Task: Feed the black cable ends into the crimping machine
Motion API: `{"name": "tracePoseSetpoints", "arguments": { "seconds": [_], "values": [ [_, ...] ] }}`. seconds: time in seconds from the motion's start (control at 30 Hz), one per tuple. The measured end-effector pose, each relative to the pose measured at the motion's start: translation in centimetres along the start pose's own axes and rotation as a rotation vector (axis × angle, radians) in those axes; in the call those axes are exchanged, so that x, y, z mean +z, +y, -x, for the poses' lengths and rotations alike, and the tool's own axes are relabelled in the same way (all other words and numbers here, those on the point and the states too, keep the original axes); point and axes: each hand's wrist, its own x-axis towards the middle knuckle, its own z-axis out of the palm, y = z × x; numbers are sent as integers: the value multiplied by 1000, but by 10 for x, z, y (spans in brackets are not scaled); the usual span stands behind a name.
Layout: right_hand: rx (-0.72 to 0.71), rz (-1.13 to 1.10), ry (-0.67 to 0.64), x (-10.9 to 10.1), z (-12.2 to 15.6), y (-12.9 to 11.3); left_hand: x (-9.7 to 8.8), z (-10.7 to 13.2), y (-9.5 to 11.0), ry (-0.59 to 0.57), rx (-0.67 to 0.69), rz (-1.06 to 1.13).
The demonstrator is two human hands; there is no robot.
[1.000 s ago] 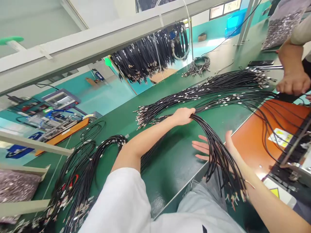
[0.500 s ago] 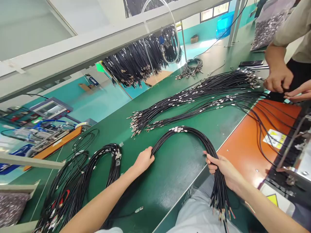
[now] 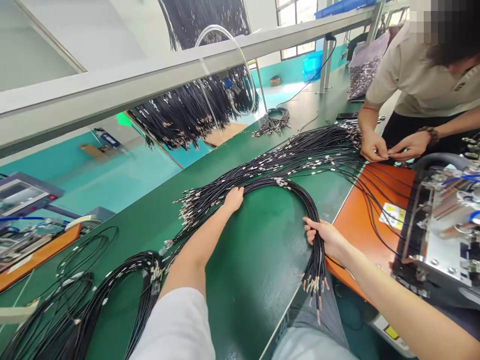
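A bundle of black cables (image 3: 300,191) with white labels arches over the green table between my two hands. My left hand (image 3: 234,199) is closed around its far-left stretch, right beside the large pile of cables (image 3: 262,159). Closed on the near-right stretch is my right hand (image 3: 325,239). Below it the stripped wire ends (image 3: 314,284) hang down past the table's front edge. Behind my left forearm, part of the bundle's other end is hidden.
A second looped cable bundle (image 3: 138,265) lies at the left. Across the table a co-worker's hands (image 3: 390,149) hold something small near an orange board (image 3: 360,230) and a metal machine (image 3: 446,240). A small cable coil (image 3: 276,118) rests at the back, under the hanging cables (image 3: 187,107).
My left hand has moved forward with the bundle, bringing it against the large cable pile. The right hand keeps its hold. The view has turned to the right, showing more of the co-worker.
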Motion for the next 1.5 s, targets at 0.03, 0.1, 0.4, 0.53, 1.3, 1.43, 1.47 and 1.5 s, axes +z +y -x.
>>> {"name": "tracePoseSetpoints", "arguments": {
  "seconds": [0.03,0.1,0.4,0.53,1.3,1.43,1.47,1.5],
  "values": [
    [7,1,-1,-5,5,-2,-4,3,-5,-1,16,1],
    [39,-2,-39,-22,23,-5,-12,13,-22,-12,60,6],
    [46,240,-64,-45,42,21,-34,30,7,-33,220,-45],
    [2,208,-63,-38,32,19,-13,38,135,16,618,22],
    [-107,731,-1,-142,148,85,-29,52,269,-497,1397,393],
    [-105,741,-16,-147,143,90,-15,48,278,-548,1311,637],
    [-92,751,-20,-148,141,92,-14,47,279,-540,1263,694],
    [-77,766,-28,-148,140,94,-15,48,280,-514,1224,730]
  ]
}}
